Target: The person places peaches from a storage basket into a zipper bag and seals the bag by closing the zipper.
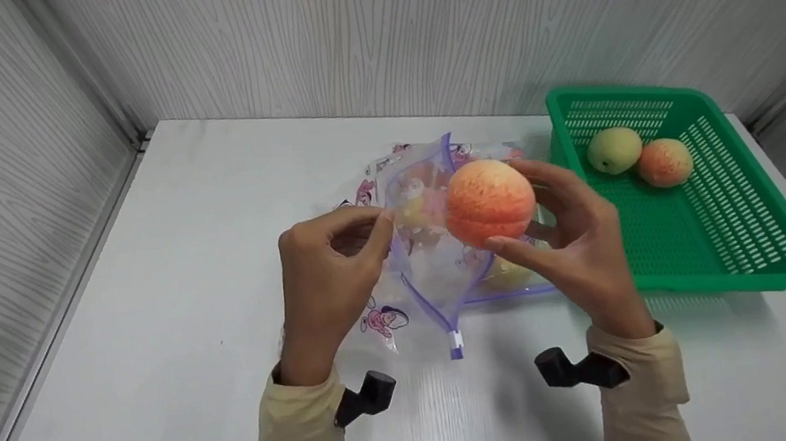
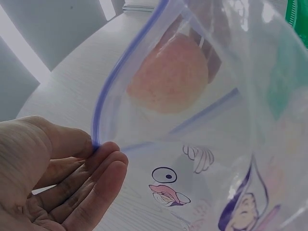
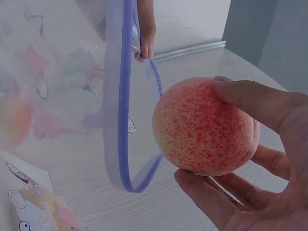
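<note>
My right hand (image 1: 580, 230) holds a red-and-yellow peach (image 1: 490, 203) between thumb and fingers, at the mouth of a clear zipper bag (image 1: 435, 274) with a purple edge. In the right wrist view the peach (image 3: 207, 127) is just outside the bag's parted purple rim (image 3: 124, 96). My left hand (image 1: 333, 278) pinches the bag's near rim between thumb and fingertips, as the left wrist view also shows at the purple strip (image 2: 103, 106). A white slider (image 1: 455, 339) hangs at the rim's lower end. Pink cartoon prints cover the bag.
At the right stands a green slotted basket (image 1: 706, 282) with a yellow-green fruit (image 1: 614, 150) and another peach (image 1: 664, 163). Behind the held bag, another printed bag lies on the table with yellowish fruit (image 1: 508, 273) inside. Grey wood-grain panels (image 1: 315, 39) stand around the table.
</note>
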Action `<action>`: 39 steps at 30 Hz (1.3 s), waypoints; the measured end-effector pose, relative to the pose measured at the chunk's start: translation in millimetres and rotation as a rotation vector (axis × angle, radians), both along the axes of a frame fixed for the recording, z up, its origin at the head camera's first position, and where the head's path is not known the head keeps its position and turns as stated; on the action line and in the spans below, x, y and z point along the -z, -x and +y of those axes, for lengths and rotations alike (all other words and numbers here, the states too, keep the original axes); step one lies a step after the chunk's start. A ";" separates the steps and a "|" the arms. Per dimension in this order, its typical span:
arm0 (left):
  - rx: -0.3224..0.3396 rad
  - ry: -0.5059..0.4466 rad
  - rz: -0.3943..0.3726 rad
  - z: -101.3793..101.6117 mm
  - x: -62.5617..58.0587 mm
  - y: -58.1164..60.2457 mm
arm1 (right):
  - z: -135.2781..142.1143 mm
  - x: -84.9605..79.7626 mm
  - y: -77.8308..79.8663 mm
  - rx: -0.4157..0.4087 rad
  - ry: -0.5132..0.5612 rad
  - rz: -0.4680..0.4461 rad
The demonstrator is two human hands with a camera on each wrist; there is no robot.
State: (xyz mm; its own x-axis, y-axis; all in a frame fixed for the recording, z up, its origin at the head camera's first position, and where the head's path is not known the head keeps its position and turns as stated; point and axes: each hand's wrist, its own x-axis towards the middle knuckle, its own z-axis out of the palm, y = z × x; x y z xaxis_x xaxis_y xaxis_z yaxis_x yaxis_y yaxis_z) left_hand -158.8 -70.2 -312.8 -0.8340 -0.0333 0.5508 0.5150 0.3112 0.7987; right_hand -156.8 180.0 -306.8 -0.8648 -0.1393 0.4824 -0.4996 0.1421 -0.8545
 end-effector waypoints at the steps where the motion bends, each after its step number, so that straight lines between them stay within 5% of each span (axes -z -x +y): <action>1: 0.000 -0.003 0.002 0.2 -0.2 -0.2 | -1.1 0.0 -1.1 -0.005 -0.040 0.013; 7: 0.009 -0.006 0.004 3.0 0.3 0.0 | -7.5 2.0 -5.4 -0.006 -0.297 0.092; 12: -0.008 -0.026 0.027 1.9 0.5 0.1 | -11.3 4.4 -1.8 -0.012 -0.291 0.110; 15: -0.008 -0.017 0.040 1.8 -0.3 -0.6 | -8.2 5.3 0.0 0.116 -0.304 0.111; 19: -0.001 -0.004 0.028 2.0 -0.5 -2.2 | -1.8 7.0 0.7 0.248 -0.517 -0.071; 25: -0.021 -0.015 0.017 -1.0 -0.4 -3.0 | -0.2 12.4 3.7 0.083 -0.728 -0.330; 30: -0.035 -0.016 0.029 -3.6 -1.9 -3.2 | -4.5 14.7 7.7 0.109 -0.753 -0.346; 39: -0.054 -0.076 0.065 -8.5 -6.7 -5.9 | -7.0 16.8 10.7 0.338 -0.526 -0.112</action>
